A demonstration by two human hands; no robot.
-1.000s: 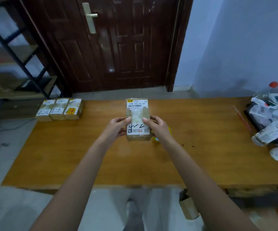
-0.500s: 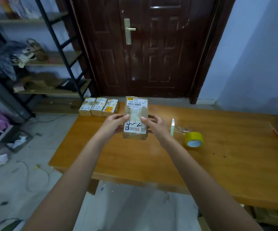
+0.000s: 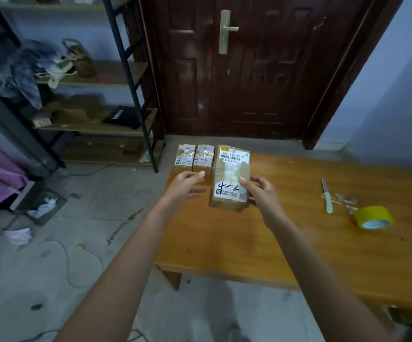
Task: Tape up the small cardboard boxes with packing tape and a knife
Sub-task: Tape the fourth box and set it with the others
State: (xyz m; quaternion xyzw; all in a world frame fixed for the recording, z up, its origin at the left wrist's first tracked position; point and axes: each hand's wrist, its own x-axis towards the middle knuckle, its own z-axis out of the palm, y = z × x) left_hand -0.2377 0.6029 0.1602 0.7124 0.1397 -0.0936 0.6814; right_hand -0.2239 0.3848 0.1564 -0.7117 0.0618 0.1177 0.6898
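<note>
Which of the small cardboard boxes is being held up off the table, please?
The box marked 4-1, gripped by the right hand. The other two boxes sit side by side at the table's far corner.

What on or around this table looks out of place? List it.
Little stands out. Curled tape scraps lie loose on the table between the knife and the yellow tape roll. The box held by the right hand has a torn-looking label. Floor debris is too blurred to identify.
</note>
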